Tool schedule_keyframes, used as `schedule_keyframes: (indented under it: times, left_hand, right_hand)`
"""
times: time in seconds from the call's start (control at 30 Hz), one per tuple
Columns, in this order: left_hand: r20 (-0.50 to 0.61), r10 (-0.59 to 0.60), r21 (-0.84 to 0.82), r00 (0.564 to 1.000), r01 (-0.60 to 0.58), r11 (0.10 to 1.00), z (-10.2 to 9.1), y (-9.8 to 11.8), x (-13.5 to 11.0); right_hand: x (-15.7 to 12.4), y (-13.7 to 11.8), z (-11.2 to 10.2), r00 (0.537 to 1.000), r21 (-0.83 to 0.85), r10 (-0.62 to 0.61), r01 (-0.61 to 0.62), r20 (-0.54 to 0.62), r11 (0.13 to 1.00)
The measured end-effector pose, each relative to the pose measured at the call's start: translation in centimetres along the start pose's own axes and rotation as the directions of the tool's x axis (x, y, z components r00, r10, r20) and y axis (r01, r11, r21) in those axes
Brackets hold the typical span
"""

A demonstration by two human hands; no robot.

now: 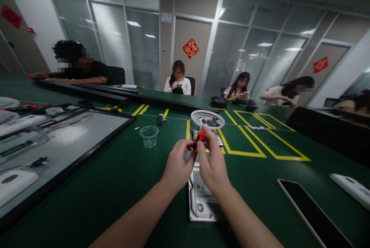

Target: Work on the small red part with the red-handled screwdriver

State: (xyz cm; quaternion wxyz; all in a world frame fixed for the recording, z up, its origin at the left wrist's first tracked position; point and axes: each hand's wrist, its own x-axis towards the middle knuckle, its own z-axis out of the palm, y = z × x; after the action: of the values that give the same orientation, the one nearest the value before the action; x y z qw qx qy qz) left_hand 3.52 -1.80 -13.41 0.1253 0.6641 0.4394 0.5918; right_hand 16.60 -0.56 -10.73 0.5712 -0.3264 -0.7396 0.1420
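Both my hands meet above the green table, over a silver hard drive [201, 200] that lies flat below them. My right hand [212, 165] pinches a small orange and black tool [199, 136] between thumb and fingers. My left hand [177, 165] is closed with its fingertips touching the same tool from the left. Just beyond the hands lies a white round fan grille [207, 118], with a second small flat part under it.
A clear plastic cup [149, 136] stands left of my hands. A grey mat with tools and white parts [58, 140] fills the left side. A dark phone [313, 213] and a white device [351, 188] lie at the right. Several people sit along the far edge.
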Motion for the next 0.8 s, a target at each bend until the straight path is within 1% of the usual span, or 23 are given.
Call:
schedule_keyframes:
  times: [0.1,0.27,0.43,0.63,0.8]
  left_hand:
    - [0.021,0.015,-0.021,1.000,-0.015,1.000,-0.02,0.12,-0.03]
    - [-0.021,0.006,0.015,1.000,-0.005,1.000,0.00,0.10,0.13]
    - [0.024,0.021,-0.010,0.999,-0.021,1.000,-0.02,0.07,0.07]
    - [-0.021,-0.012,0.015,1.000,0.012,1.000,-0.09,0.07,0.00]
    - [0.009,0.011,-0.010,1.000,-0.010,1.000,-0.10,0.19,0.04]
  right_hand:
    - [0.06,0.07,-0.04,1.000,0.009,-0.003,0.003,0.006,1.000]
    - [0.21,-0.15,-0.23,0.999,-0.043,-0.051,0.050,-0.013,0.998]
    - [0.21,-0.21,-0.25,0.999,-0.003,-0.050,0.050,-0.002,0.999]
    - [0.30,-0.27,-0.37,0.997,-0.060,-0.073,0.071,-0.022,0.996]
    - [0.24,-0.40,-0.33,0.999,-0.002,-0.051,0.051,0.007,0.999]
